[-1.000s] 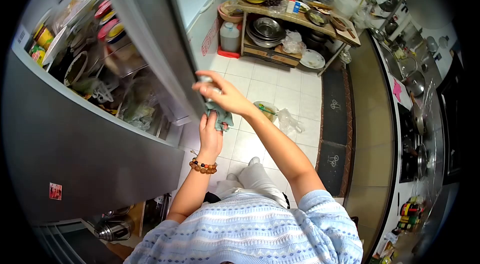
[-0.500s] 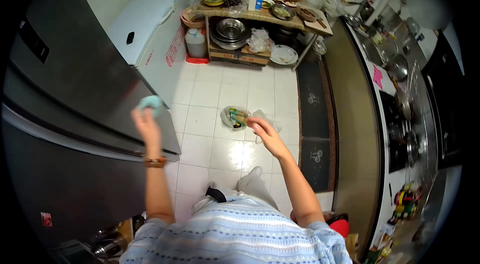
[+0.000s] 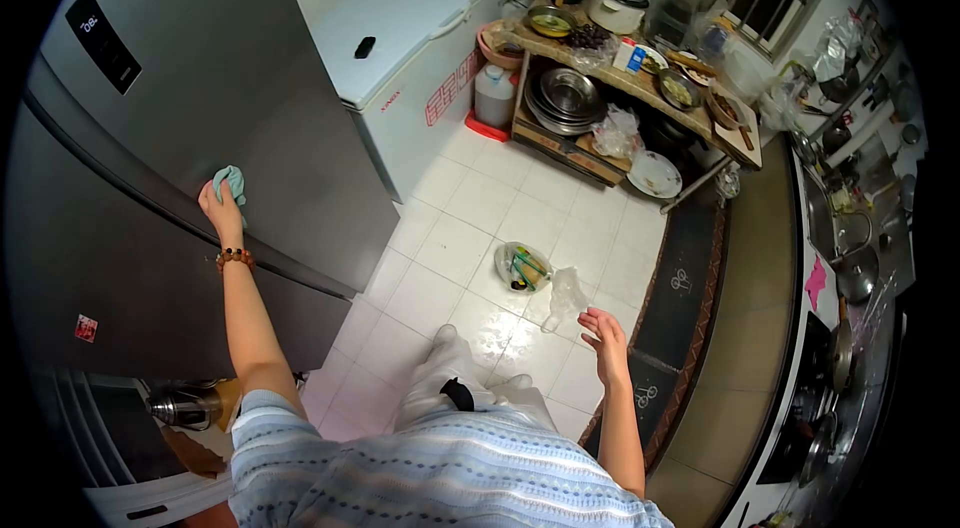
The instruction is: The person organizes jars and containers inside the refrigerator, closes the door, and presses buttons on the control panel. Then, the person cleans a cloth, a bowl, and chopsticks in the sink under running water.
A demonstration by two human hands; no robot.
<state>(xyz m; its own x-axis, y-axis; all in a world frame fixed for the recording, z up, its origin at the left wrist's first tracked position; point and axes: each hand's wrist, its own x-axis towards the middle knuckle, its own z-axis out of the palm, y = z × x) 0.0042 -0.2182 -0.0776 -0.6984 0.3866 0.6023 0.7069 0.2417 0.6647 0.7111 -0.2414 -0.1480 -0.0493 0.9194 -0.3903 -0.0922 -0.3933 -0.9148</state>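
One blue patterned shirt is filling the near edge. Beyond it, the right hand is hovering over the floor, its grip wide and holding nothing. Farther left, the left hand is clasping a bunched pale-green cloth against the gray fridge door, just above the handle gap. Spreading the cloth flatter under the fingers and pressing evenly would probably be serving best, with knuckles clearing that gap. Farther off, a white freezer is standing beside a cluttered desk.
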